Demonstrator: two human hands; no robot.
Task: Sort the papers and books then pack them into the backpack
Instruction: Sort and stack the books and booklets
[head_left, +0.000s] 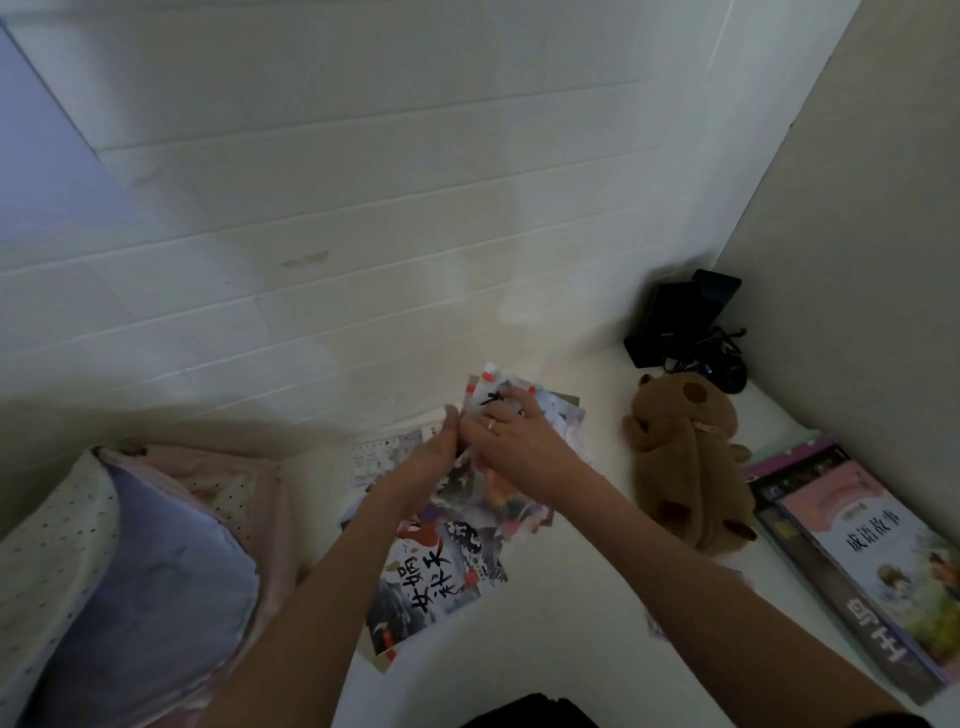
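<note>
Both hands work over a loose heap of colourful picture books and papers (457, 519) spread on the white counter (571, 613), apparently gathering them square. The left hand (441, 447) stands edge-on, fingers straight, against the heap's side as a stop; the right hand (514, 436) lies spread on top, pressing the sheets down. The pink-and-lavender fabric backpack (156, 571) waits just left, nothing yet packed.
</note>
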